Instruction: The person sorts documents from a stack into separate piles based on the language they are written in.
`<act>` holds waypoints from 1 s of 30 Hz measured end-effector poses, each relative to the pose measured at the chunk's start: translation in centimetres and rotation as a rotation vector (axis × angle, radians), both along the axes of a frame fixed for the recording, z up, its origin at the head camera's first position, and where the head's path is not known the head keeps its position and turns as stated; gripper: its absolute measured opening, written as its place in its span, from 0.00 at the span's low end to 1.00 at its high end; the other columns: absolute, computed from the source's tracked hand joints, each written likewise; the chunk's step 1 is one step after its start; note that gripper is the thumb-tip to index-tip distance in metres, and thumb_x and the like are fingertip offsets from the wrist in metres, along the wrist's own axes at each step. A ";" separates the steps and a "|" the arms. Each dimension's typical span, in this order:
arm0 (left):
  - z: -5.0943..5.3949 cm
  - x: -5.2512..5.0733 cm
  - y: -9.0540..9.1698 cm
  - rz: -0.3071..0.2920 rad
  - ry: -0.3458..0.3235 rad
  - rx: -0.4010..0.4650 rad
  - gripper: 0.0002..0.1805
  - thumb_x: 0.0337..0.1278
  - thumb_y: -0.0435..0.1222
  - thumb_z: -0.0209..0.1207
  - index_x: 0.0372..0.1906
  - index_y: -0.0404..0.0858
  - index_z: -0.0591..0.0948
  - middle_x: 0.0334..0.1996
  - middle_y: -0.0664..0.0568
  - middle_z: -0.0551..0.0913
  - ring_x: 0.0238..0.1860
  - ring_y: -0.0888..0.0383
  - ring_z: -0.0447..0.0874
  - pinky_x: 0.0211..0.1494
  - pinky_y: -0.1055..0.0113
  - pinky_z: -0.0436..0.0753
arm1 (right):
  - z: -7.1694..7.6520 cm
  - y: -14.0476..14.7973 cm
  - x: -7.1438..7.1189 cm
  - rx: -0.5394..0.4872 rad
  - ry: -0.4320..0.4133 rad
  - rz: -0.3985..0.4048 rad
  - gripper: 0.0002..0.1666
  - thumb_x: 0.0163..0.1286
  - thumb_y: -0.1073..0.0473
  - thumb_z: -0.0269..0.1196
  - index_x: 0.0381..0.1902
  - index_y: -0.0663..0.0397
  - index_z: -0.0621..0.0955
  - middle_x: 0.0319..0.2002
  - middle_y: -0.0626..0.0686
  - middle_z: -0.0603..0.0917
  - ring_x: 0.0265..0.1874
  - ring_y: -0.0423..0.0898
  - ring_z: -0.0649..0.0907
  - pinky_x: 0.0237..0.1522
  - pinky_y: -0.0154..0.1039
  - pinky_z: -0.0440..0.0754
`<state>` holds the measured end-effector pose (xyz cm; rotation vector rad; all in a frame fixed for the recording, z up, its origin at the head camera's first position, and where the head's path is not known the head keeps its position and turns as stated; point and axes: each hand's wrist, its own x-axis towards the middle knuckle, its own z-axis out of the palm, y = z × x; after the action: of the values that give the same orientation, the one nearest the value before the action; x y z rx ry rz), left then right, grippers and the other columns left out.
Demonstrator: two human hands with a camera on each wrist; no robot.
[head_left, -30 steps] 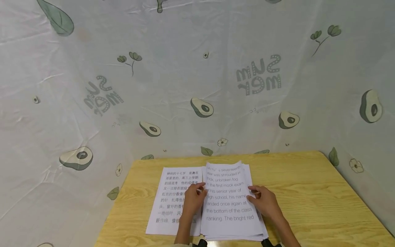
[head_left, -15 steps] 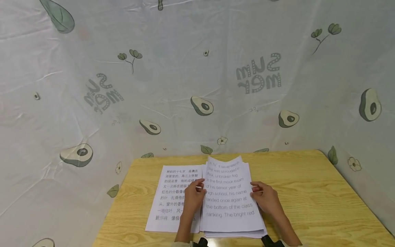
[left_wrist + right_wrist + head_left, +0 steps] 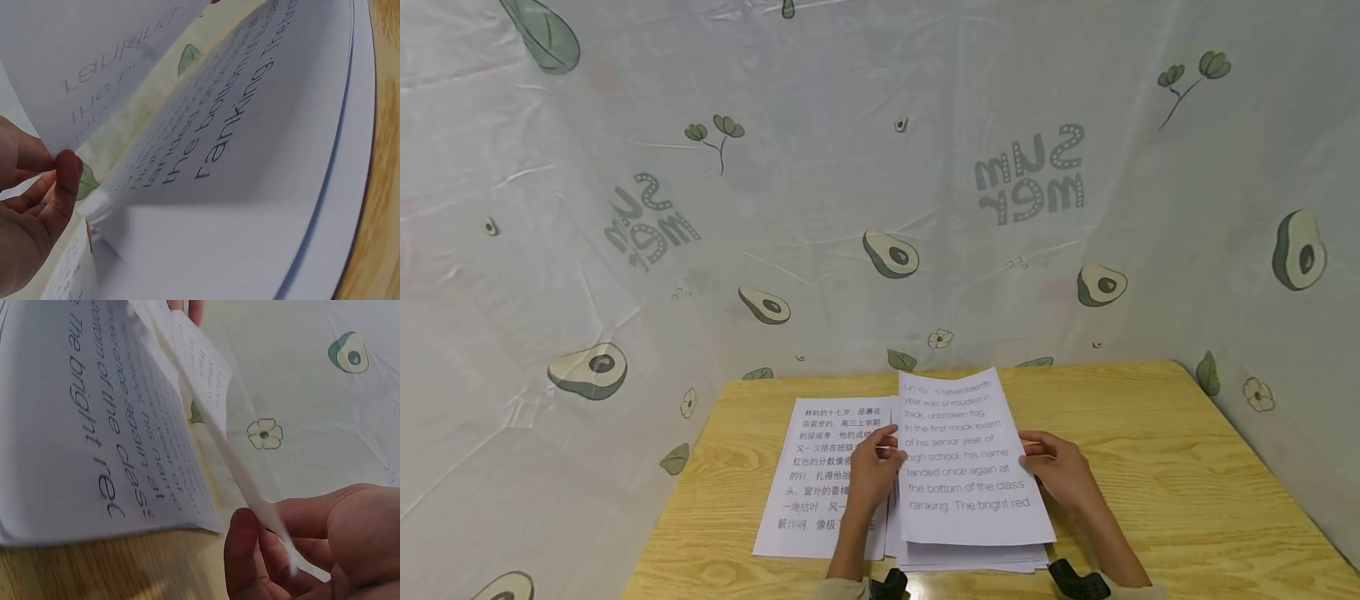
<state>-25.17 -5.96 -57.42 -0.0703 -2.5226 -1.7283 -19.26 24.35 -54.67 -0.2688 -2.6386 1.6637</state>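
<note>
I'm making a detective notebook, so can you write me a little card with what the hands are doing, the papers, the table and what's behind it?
Left hand: pinches the left edge of the lifted sheet
Right hand: pinches its right edge
Lifted sheet: English print, held above the paper stack
Paper stack: top page also in English
Chinese page: left of the stack, partly hidden by the left hand and arm
Table: yellowish, wood-grained
Backdrop: pale, with avocados, leaves, flowers and backwards "summer"

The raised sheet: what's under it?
A paper stack on the table; its top page is printed in English. Pages beneath show only narrow edges; the rest is covered.
</note>
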 end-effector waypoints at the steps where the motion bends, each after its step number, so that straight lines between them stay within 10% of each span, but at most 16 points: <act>1: 0.0 0.0 0.2 0.000 0.000 0.011 0.26 0.59 0.27 0.71 0.64 0.38 0.86 0.45 0.48 0.88 0.41 0.61 0.86 0.39 0.72 0.84 | 0.0 0.2 0.0 -0.006 -0.002 0.002 0.29 0.75 0.65 0.65 0.72 0.67 0.77 0.54 0.67 0.85 0.43 0.49 0.89 0.37 0.37 0.85; 30: 0.1 0.6 9.8 -0.016 -0.022 0.101 0.26 0.59 0.25 0.70 0.63 0.40 0.87 0.42 0.55 0.87 0.38 0.68 0.83 0.41 0.75 0.83 | -0.6 9.9 1.1 -0.001 -0.048 0.018 0.35 0.82 0.60 0.62 0.79 0.68 0.68 0.65 0.72 0.79 0.42 0.29 0.82 0.43 0.33 0.86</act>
<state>-24.58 3.86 -57.31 -0.0658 -2.4520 -1.8696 -18.20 34.26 -55.29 -0.2897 -2.6828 1.6846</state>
